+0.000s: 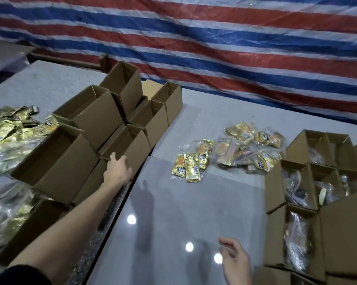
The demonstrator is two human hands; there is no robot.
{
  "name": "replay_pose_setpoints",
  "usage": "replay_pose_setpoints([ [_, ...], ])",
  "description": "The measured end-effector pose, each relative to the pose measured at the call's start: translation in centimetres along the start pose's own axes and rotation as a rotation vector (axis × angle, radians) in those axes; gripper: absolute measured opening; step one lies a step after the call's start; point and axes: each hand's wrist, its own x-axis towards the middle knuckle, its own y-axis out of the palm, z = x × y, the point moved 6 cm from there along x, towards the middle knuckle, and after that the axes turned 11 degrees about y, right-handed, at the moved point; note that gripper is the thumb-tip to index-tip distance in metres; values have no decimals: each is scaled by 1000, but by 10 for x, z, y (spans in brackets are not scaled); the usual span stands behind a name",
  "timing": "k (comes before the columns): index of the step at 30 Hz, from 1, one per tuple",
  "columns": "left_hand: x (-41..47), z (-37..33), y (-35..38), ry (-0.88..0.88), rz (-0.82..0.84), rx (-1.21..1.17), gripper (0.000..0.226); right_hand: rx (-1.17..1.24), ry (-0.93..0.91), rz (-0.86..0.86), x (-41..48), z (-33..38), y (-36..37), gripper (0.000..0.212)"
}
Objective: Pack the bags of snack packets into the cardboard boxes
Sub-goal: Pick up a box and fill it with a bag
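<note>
Several empty cardboard boxes (91, 118) are stacked at the left of the grey table (183, 212). My left hand (118, 169) reaches out and grips the near wall of one lower empty box (132, 145). Clear bags of gold snack packets (194, 161) lie in the middle of the table, with a bigger heap of such bags (251, 147) to their right. At the right stand several open boxes (296, 186) holding bagged packets. My right hand (235, 262) hovers low over the table's near part, fingers relaxed, holding nothing.
Loose gold packets (11, 126) and plastic bags (6, 214) are piled at the far left beside the stacked boxes. A red, white and blue striped tarp (214, 48) hangs behind the table. A shiny patch of tabletop reflects lights near me.
</note>
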Motion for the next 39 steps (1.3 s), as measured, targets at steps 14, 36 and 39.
replay_pose_setpoints([
  [14, -31, -16, 6, 241, -182, -125, 25, -128, -30, 56, -10, 8, -12, 28],
  [36, -221, -107, 96, 945, 68, -308, 34, -153, 139, -34, -20, -16, -30, 57],
  [39, -212, -114, 110, 903, 119, -306, 40, -172, 185, -42, -14, -20, -37, 64],
])
